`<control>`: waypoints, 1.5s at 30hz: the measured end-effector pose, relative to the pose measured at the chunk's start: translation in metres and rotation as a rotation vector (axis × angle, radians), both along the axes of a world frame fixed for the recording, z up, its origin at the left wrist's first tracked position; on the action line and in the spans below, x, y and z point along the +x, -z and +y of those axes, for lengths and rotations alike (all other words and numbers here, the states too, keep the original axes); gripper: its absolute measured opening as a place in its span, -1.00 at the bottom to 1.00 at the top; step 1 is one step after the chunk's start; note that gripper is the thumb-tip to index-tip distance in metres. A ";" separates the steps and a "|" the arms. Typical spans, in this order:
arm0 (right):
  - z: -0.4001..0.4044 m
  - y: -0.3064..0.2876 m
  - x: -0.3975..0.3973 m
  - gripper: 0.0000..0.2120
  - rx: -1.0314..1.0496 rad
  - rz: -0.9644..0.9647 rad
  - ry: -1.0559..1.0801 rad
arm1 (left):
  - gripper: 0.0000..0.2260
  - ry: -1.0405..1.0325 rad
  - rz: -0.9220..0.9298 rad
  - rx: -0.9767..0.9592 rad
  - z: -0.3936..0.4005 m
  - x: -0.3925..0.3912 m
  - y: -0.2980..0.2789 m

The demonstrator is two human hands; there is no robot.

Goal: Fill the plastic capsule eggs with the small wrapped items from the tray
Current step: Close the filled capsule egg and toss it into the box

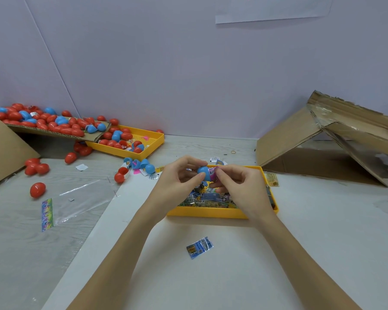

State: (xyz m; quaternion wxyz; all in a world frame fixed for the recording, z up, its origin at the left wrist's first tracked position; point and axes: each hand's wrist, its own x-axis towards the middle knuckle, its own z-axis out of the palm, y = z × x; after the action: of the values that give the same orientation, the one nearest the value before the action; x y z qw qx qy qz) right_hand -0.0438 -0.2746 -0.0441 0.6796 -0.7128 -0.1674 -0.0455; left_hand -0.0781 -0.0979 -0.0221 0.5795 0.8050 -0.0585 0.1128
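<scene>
My left hand (182, 175) grips a blue capsule egg half (203, 171) above the near yellow tray (211, 213). My right hand (238, 183) pinches a small pink wrapped item (212, 173) at the open mouth of that half. The tray below holds several small wrapped items (207, 199), partly hidden by both hands. One blue wrapped item (199, 247) lies on the white sheet in front of the tray.
A second yellow tray (154, 142) at the back left holds red and blue eggs, with more on a cardboard flap (54, 133). Loose red eggs (38, 190) and blue halves (141, 165) lie on the table. A cardboard box (300, 139) stands at the right. A clear bag (81, 198) lies left.
</scene>
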 end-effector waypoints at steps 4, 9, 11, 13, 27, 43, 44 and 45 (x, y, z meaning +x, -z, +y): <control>-0.001 0.001 0.001 -0.85 -0.017 0.022 -0.003 | -0.81 0.012 0.001 0.000 0.000 0.000 0.001; -0.001 -0.001 0.000 -0.80 -0.051 0.053 -0.089 | -0.76 0.019 -0.037 -0.051 0.002 0.000 0.001; -0.001 -0.001 -0.001 -0.75 -0.085 0.025 -0.088 | -0.75 0.004 -0.061 -0.072 0.001 0.000 0.001; 0.000 -0.002 -0.002 -0.75 -0.079 0.019 -0.072 | -0.79 -0.006 -0.112 -0.055 0.000 0.000 0.002; -0.006 -0.014 -0.004 -0.77 0.089 0.202 -0.087 | -0.59 0.044 -0.211 0.019 -0.005 0.001 0.004; -0.007 -0.028 -0.005 -0.68 0.136 0.399 -0.269 | -0.61 -0.026 -0.417 0.198 -0.005 -0.004 0.001; -0.008 -0.028 -0.005 -0.68 0.133 0.395 -0.272 | -0.61 -0.019 -0.421 0.200 -0.004 -0.004 0.001; -0.008 -0.028 -0.005 -0.69 0.130 0.389 -0.274 | -0.60 -0.014 -0.425 0.207 -0.003 -0.003 0.001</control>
State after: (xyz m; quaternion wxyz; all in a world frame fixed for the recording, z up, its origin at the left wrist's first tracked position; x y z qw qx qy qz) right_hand -0.0493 -0.2829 -0.0163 0.7432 -0.6336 -0.1253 0.1743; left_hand -0.0816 -0.1007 -0.0233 0.4680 0.8186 -0.1849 0.2769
